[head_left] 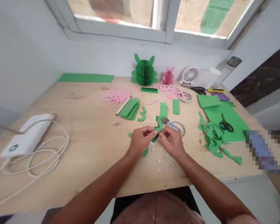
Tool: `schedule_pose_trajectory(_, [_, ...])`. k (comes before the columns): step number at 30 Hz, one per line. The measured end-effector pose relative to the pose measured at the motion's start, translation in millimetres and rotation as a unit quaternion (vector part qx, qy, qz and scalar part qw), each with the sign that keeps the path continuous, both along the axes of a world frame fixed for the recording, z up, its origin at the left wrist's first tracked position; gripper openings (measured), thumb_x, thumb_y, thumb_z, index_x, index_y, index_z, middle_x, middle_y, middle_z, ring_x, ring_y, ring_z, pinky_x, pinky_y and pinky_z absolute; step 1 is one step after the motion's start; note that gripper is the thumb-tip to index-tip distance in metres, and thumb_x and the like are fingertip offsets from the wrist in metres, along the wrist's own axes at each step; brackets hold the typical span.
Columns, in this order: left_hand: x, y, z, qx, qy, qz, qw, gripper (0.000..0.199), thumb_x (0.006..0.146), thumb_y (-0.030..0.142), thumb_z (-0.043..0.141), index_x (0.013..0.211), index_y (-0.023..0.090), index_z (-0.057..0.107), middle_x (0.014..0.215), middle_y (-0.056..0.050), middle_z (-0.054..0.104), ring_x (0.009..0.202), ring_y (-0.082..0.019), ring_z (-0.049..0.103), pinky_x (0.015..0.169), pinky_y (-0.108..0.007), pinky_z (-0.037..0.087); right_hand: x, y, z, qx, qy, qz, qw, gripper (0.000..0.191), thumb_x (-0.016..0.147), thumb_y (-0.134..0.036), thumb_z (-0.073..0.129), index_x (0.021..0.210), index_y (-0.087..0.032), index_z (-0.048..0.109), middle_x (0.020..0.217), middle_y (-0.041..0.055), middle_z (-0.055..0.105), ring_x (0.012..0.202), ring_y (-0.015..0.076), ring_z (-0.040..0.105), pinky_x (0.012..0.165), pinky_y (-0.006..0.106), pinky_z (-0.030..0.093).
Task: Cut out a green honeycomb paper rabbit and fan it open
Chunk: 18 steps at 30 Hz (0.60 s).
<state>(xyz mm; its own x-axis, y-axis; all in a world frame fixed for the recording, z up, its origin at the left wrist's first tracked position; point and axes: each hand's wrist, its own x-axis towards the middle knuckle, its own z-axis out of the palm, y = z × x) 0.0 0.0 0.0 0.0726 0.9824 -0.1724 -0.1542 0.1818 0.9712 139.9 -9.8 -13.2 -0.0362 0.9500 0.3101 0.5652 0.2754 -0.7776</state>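
Observation:
A wavy green paper cut-out is held up between both hands over the front middle of the table. My left hand pinches its lower left side between thumb and fingers. My right hand has its fingers closed on the paper's lower right side. Just beyond the right hand lie blue-handled snips and a roll of clear tape. Another scalloped green piece rests farther back. Part of a green scrap shows under the left hand, amid small white bits of paper.
Folded green strips and a white pen lie left of centre. Green scraps and black scissors sit at right. Behind stand a green honeycomb paper figure and a fan. A white power strip with cable occupies the left.

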Motion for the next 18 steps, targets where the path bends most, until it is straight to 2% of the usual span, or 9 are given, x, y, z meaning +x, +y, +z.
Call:
schedule_pose_trajectory(9, [0.1, 2.4, -2.3, -0.041, -0.052, 0.0, 0.998, 0.014, 0.059, 0.027, 0.073, 0.062, 0.015, 0.067, 0.06, 0.0, 0.061, 0.058, -0.01, 0.051, 0.06, -0.023, 0.04, 0.4, 0.1, 0.7, -0.003, 0.007, -0.002, 1.0, 0.012, 0.074, -0.018, 0.051, 0.062, -0.019, 0.052, 0.058, -0.0013, 0.055, 0.055, 0.013, 0.05, 0.055, 0.024, 0.039])
schedule_pose_trajectory(18, [-4.8, 5.3, -2.4, -0.065, -0.076, 0.031, 0.995, 0.018, 0.059, 0.03, 0.076, 0.063, 0.015, 0.066, 0.06, 0.0, 0.063, 0.057, -0.01, 0.054, 0.055, -0.021, 0.039, 4.5, 1.8, 0.9, -0.002, 0.022, -0.024, 0.999, 0.01, 0.075, -0.019, 0.052, 0.066, -0.019, 0.055, 0.061, -0.0009, 0.057, 0.057, 0.0135, 0.05, 0.056, 0.025, 0.04])
